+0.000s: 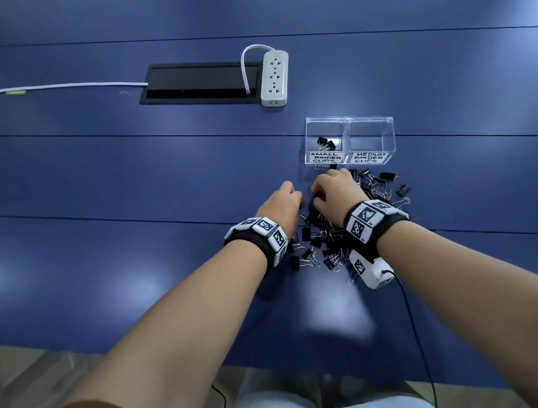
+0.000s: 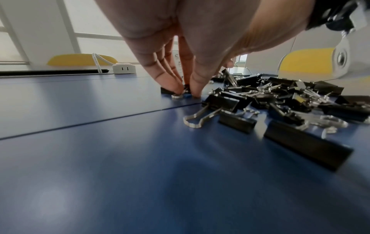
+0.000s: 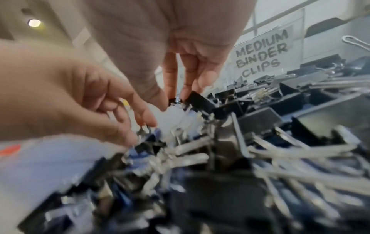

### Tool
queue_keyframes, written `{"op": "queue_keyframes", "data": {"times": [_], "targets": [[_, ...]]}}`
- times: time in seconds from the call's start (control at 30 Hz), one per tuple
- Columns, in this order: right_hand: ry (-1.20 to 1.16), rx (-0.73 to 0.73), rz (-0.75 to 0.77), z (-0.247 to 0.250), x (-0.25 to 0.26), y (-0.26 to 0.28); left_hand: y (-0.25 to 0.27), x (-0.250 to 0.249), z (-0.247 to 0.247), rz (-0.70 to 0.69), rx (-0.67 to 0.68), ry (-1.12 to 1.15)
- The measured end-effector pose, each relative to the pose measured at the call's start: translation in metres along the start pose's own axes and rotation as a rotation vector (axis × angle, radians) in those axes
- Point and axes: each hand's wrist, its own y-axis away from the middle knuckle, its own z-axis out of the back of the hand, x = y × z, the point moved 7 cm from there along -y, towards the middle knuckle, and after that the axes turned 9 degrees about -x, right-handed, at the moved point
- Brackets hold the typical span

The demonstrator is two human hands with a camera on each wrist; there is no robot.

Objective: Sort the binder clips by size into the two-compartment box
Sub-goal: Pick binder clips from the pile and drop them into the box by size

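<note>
A clear two-compartment box stands on the blue table, labelled small on the left and medium on the right. Two small black clips lie in the small side; the medium side looks bare. A heap of black binder clips spreads in front of the box. My left hand pinches a small clip against the table at the heap's left edge. My right hand pinches a black clip on the heap, close beside my left hand.
A white power strip lies beside a black cable hatch further back, with a white cable running left. Loose clips scatter right of the hands. The table's near edge runs above my lap.
</note>
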Motion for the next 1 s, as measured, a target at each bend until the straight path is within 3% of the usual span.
{"op": "queue_keyframes", "data": {"times": [0.13,0.27,0.47,0.57,0.8,1.0], "targets": [[-0.327,-0.111,-0.217,0.021,-0.012,0.004,-0.001,0.005,0.000,0.043,-0.024,0.076],[-0.597,-0.027,-0.425,0.015,-0.020,0.016,-0.001,0.004,-0.001,0.004,-0.008,0.083],[-0.138,0.091,-0.168,-0.017,0.001,0.022,-0.004,0.009,0.003,0.059,-0.044,0.157],[-0.044,0.150,-0.130,-0.031,0.007,0.023,-0.007,0.013,0.011,0.098,-0.085,0.211],[-0.129,0.125,-0.175,-0.026,0.006,0.020,-0.030,-0.002,0.055,0.215,-0.287,0.494],[-0.302,-0.011,-0.307,0.011,-0.023,0.019,-0.068,-0.040,0.082,0.154,-0.285,0.445]]}}
